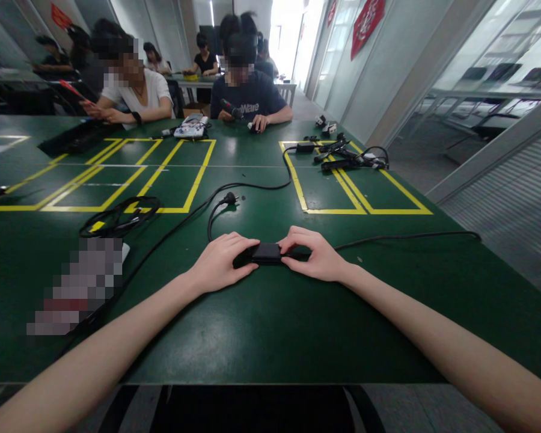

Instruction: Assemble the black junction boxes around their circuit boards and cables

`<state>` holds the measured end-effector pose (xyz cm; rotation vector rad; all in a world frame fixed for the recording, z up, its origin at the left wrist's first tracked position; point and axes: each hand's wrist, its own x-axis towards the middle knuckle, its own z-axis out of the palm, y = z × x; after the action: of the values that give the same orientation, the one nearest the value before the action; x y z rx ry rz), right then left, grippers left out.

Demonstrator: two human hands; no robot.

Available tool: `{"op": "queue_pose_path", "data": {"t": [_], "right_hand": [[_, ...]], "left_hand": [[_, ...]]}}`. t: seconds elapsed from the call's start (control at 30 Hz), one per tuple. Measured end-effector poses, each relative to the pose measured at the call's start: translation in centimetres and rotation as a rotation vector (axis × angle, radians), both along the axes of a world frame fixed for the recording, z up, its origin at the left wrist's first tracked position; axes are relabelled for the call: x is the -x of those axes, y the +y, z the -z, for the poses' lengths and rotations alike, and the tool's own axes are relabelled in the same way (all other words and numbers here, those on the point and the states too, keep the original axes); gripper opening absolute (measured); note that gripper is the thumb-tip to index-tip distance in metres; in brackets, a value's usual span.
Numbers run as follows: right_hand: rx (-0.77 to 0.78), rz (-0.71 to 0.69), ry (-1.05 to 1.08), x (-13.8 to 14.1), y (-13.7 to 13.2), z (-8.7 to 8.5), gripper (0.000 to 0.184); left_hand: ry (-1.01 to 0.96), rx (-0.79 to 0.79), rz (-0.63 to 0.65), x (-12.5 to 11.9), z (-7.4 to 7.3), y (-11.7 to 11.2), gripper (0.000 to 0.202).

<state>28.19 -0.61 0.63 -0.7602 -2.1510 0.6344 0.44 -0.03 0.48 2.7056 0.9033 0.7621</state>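
Note:
A black power adapter [267,254] lies on the green table between my two hands. My left hand [220,263] is closed around its left end, thumb on the near side and fingers on the far side. At the other end, my right hand [316,255] pinches the dark cable connector against the adapter; whether it is fully seated is hidden by the fingers. From there a black cable [406,237] runs right to the table edge. A short cord with a black mains plug [229,199] curves out behind my left hand.
A coiled black cable [121,218] and a blurred-out object [79,285] lie to the left. Another adapter [305,147] and tangled cables [347,157] sit far right, near yellow tape rectangles [336,211]. Across the table, two people handle objects beside a white device [190,127].

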Motion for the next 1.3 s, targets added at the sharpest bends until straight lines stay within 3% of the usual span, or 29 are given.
{"op": "queue_pose_path", "data": {"t": [0.53,0.83,1.3], "right_hand": [[-0.035,-0.005,-0.042,-0.05,0.14,-0.15,0.003],[-0.119,-0.013,-0.157,-0.3,0.41,0.37,0.035],[-0.332,0.042,-0.274,0.05,0.38,0.24,0.025]], "left_hand": [[-0.043,0.025,-0.008,-0.26,-0.09,-0.22,0.035],[-0.017,0.021,-0.043,-0.68,-0.14,-0.35,0.035],[0.057,-0.068,-0.049,-0.74,0.27,0.1,0.032]]}}
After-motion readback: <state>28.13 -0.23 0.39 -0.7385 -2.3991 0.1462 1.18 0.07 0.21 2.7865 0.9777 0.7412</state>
